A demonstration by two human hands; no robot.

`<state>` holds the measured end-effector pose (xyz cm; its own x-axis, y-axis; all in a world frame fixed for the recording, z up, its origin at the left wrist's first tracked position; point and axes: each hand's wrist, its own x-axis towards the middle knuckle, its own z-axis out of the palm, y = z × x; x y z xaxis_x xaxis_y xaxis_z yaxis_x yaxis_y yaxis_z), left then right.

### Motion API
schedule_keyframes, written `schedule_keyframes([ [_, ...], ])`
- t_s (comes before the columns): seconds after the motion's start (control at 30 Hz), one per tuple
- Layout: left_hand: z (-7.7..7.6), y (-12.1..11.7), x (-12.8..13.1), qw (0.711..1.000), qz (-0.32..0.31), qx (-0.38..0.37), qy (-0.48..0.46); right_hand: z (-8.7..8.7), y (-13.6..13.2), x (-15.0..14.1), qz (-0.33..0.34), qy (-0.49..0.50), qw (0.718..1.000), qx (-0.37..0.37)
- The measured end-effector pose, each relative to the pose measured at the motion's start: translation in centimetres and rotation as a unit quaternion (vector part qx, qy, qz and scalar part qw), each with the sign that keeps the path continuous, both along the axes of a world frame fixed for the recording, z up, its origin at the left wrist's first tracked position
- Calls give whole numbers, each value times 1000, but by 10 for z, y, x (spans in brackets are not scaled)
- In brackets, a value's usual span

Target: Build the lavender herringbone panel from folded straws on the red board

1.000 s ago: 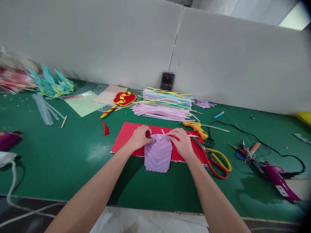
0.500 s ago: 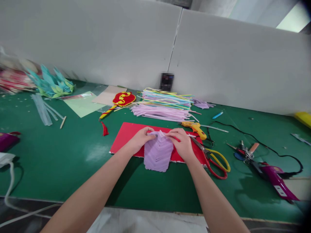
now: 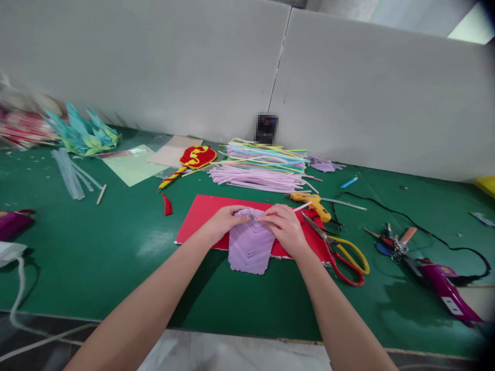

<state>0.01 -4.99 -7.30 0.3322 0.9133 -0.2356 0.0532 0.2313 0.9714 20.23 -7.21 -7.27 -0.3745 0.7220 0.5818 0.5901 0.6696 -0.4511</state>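
A lilac panel of pipe cleaners (image 3: 251, 250), laid in a chevron pattern, lies over the front edge of a red board (image 3: 201, 214). My left hand (image 3: 227, 221) is closed on the panel's upper left edge, thumb on top. At the top middle of the panel, the fingers of my right hand (image 3: 284, 224) pinch a pale lilac pipe cleaner (image 3: 303, 206), whose free end sticks out behind the hand to the upper right. Scissors (image 3: 342, 252) with red and yellow handles lie right of my right hand, their blades on the board.
Behind the board are bundled pipe cleaners (image 3: 259, 178), a yellow glue gun (image 3: 313, 203) and a red-and-yellow fan-shaped piece (image 3: 198, 157) with a tassel. To the right lie keys (image 3: 396, 245) and a purple tool (image 3: 448, 293) with a black cord. A white cable (image 3: 21, 288) runs at left.
My right hand has shifted slightly left, its fingertips nearer the panel's middle. The pipe cleaner's free end now points further up. My left hand stays on the panel's edge.
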Motion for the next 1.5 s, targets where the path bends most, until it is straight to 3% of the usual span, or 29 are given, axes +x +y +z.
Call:
schedule_keyframes([
  [0.5,0,2,2,998,32,37,46,3,-2,-2,-12,-28,999,11],
  [0.6,3,0,2,997,46,38,51,8,-4,-1,-67,1,997,26],
  [0.73,4,0,2,995,69,36,57,14,-6,3,-194,104,975,32],
  [0.87,3,1,2,994,96,35,34,14,-6,5,-289,190,938,-37],
  [0.93,2,2,2,993,104,36,31,12,-5,4,-268,197,936,-118],
  [1.03,2,2,3,992,104,50,44,8,-3,-2,-172,218,933,-231],
  [1.13,3,0,3,993,85,61,46,5,-2,-7,-98,249,918,-292],
  [1.3,5,-2,6,994,61,66,58,2,-2,-7,-77,295,892,-332],
  [1.5,6,-4,8,995,46,69,58,0,0,-6,-95,298,890,-333],
])
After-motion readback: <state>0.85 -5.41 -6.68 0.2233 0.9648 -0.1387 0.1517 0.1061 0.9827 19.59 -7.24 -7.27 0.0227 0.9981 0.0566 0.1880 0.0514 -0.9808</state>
